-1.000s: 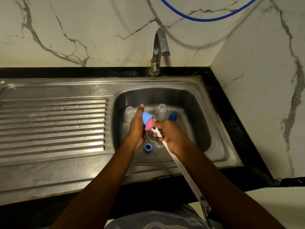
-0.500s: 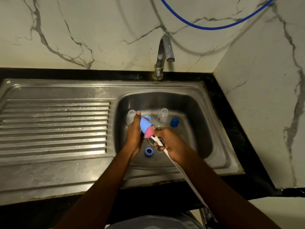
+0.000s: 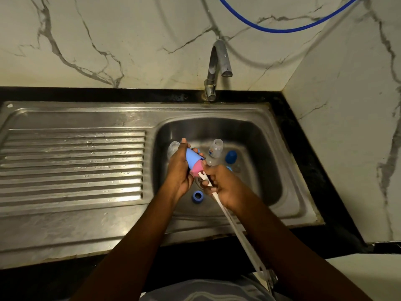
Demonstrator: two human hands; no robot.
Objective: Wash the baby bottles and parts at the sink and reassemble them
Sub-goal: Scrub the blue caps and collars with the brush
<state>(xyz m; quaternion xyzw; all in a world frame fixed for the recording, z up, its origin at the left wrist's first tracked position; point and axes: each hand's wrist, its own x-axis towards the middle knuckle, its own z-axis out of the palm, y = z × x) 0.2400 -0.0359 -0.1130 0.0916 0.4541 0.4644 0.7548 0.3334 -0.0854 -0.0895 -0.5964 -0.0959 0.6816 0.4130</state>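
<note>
Scrubbing in hand above the sink basin. We find the left hand, fingers clamped round the blue bottle cap, and the right hand, fingers clamped on the bottle brush, its pink head inside. We judge: rotate brush fully, hold cap steady.

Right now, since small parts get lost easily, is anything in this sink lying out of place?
Only one thing: a loose blue ring lies alone on the sink floor, toward the near side, apart from the bottle and dark blue cap at the back. Nothing looks spilled or broken.
</note>
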